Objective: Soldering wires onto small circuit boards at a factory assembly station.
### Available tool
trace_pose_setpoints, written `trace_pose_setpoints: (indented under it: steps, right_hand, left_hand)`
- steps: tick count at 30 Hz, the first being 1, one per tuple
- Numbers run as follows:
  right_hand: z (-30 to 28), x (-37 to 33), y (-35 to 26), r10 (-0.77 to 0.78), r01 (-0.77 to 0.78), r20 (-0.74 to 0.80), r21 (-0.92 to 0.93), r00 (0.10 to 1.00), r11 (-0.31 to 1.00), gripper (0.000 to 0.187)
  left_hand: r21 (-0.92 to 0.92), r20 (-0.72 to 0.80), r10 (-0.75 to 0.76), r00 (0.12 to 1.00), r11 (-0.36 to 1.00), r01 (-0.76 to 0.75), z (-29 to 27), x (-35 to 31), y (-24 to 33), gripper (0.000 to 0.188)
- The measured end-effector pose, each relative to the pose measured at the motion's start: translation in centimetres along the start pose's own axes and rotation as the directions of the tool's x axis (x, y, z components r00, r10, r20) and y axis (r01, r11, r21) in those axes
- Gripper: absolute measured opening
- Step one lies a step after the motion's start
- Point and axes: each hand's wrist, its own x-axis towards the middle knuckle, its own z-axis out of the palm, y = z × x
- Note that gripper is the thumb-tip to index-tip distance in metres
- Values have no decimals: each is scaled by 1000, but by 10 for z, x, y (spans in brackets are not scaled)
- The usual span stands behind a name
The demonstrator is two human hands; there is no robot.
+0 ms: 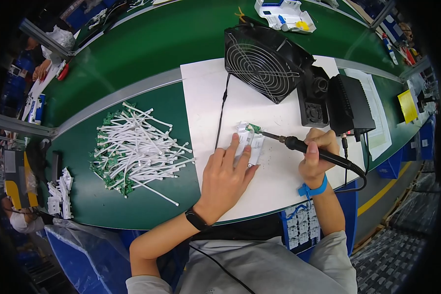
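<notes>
Two hands: both of mine were busy on one small white part with a green board (249, 139), which lay on the white mat (206, 98) near the middle of the bench.
Left hand: my left hand (226, 174) lay flat and spread, fingers (234, 147) pressing down on the part from its 7 o'clock side, not clamped around it.
Right hand: my right hand (319, 156) was closed around the black handle of the soldering iron (299, 144), its tip touching the part's green corner from 3 o'clock.
Doing it well: I judged that steady downward pressure with the left fingers, kept away from the hot tip, and a brief, light touch on the joint were what the step needed.
Fume fan: a black fan (264, 61) stood at 12 o'clock from the part, tilted toward it.
Iron station: a black box (349, 105) sat at 2 o'clock.
Stock: a heap of white strips with green boards (137, 147) lay at 9 o'clock on the green bench (83, 196).
Room: a green conveyor belt (147, 44) ran beyond the bench, where another person's hand (40, 71) showed at 10 o'clock.
</notes>
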Motion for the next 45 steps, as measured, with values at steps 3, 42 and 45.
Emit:
trace_pose_setpoints:
  steps: [3, 42, 45]
  right_hand:
    - [-1, 1, 1, -25, 25, 12, -5, 1000, 1000, 22]
    - [6, 1, -6, 179, -179, -64, 0, 982, 984, 29]
    - [4, 1, -7, 203, -201, -71, 28, 977, 979, 29]
  left_hand:
    - [2, 5, -2, 1000, 1000, 2, -1, 0, 0, 47]
    - [7, 7, -9, 1000, 1000, 9, 0, 0, -1, 47]
    - [6, 10, -15, 1000, 1000, 14, -1, 0, -1, 46]
